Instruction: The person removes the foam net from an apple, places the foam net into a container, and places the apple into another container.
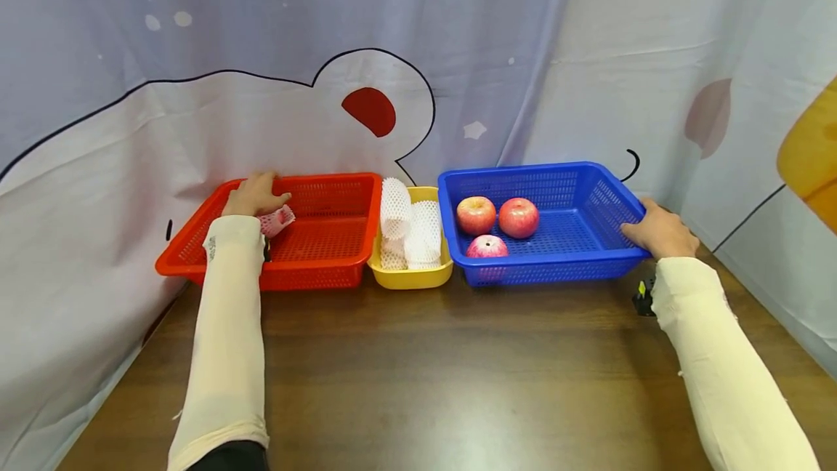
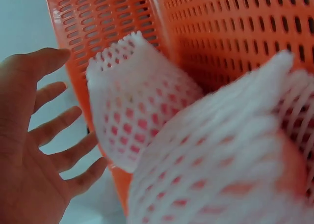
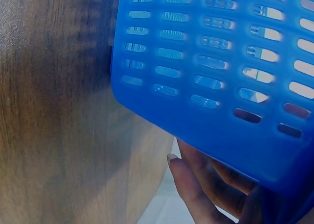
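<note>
My left hand (image 1: 255, 195) is at the back left of a red basket (image 1: 320, 238). In the left wrist view its fingers (image 2: 56, 130) are spread, with the tips right at the basket's rim. Inside lie apples in white foam nets, one net (image 2: 142, 101) near the hand and another (image 2: 211, 160) in front of it; in the head view the hand and sleeve hide most of them. On the right, my right hand (image 1: 663, 231) grips the right end of a blue basket (image 1: 569, 231), thumb over the rim. Its fingers (image 3: 189, 184) show along the basket's edge in the right wrist view.
Three bare apples, one of them an apple (image 1: 519, 218) at the middle, sit in the blue basket's left part. Between the baskets, a yellow basket (image 1: 410, 279) holds several white foam nets (image 1: 423, 231). A curtain (image 1: 261, 122) hangs right behind the brown table (image 1: 445, 369).
</note>
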Available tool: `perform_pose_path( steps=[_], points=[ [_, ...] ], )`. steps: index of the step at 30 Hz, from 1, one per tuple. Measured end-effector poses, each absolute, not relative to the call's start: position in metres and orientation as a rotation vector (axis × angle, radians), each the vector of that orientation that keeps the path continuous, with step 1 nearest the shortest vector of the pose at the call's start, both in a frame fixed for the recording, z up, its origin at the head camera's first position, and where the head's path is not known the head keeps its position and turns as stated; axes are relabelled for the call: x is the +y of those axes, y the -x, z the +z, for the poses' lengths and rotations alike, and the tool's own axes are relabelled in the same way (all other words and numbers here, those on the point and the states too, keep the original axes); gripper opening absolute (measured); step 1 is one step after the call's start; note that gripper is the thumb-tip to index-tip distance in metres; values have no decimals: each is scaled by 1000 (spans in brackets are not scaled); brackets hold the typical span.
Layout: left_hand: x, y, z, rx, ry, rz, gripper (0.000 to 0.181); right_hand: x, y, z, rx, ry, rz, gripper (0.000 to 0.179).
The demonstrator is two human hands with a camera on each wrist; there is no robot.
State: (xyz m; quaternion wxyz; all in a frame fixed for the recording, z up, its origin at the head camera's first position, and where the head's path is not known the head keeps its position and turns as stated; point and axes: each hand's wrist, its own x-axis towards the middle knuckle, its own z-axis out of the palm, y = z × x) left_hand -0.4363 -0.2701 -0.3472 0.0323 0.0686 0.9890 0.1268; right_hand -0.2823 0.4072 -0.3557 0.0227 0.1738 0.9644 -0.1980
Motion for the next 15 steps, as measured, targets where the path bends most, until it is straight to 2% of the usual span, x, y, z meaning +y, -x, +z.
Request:
perform_pose_path(
  steps=[15],
  points=[
    [-269,435,-357,2962,-115,302,70,409,282,-357,2997,-517,-615,81]
  ],
)
